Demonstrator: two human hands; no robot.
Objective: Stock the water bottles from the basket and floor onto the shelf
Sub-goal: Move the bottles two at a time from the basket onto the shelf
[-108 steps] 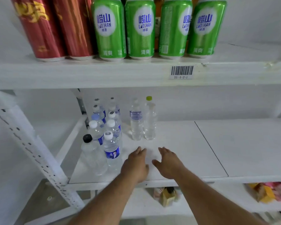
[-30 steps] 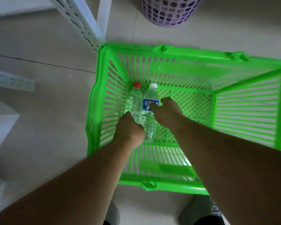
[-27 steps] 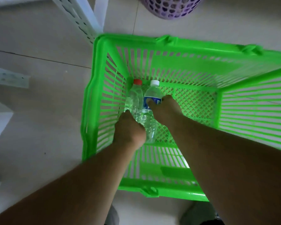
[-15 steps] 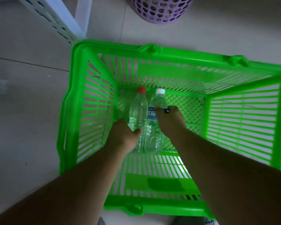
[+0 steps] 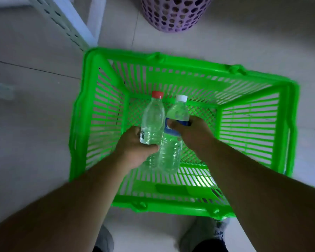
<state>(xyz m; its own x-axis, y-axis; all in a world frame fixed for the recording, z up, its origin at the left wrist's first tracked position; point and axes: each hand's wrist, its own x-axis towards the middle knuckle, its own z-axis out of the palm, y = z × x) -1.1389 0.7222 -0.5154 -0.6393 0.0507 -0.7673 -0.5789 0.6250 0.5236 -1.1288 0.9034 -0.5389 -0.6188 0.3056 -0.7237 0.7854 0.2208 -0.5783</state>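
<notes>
I look straight down into a bright green slatted basket on the floor. My left hand grips a clear water bottle with a red cap around its lower body. My right hand grips a clear bottle with a white cap and blue label around the label. Both bottles are lifted above the basket floor, side by side and touching, caps pointing away from me. Nothing else shows inside the basket.
A purple perforated bin stands on the tiled floor beyond the basket. The white perforated upright of the shelf rises at upper left. My shoes are at the basket's near edge.
Both hands have gone from the shelf down into the basket, taken one bottle each and raised them off the basket floor toward me over the last second.
</notes>
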